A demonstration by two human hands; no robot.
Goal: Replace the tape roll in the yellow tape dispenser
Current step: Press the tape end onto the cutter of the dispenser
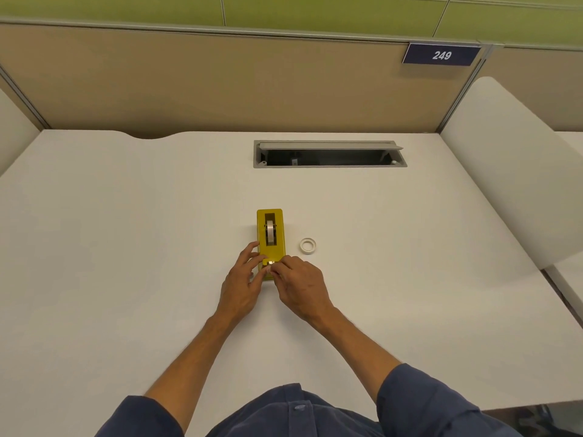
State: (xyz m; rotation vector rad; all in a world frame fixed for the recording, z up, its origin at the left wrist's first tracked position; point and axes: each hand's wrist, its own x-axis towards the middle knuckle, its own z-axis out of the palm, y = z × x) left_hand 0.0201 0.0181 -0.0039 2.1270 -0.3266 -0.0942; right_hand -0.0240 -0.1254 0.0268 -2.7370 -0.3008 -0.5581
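The yellow tape dispenser (270, 238) lies on the white desk (126, 247), its cutter end toward me. A tape roll (270, 232) sits upright in its slot. A second white roll (308, 245) lies flat on the desk just right of the dispenser. My left hand (241, 285) rests against the dispenser's near left side, fingers touching its top. My right hand (299, 287) has its fingertips at the cutter end, where they pinch a shiny bit of tape; the cutter itself is partly hidden by my fingers.
A grey cable tray opening (329, 153) is set into the desk behind the dispenser. A beige partition (220, 83) closes the back, with a sign reading 249 (441, 55). A white curved panel (511, 171) stands at the right.
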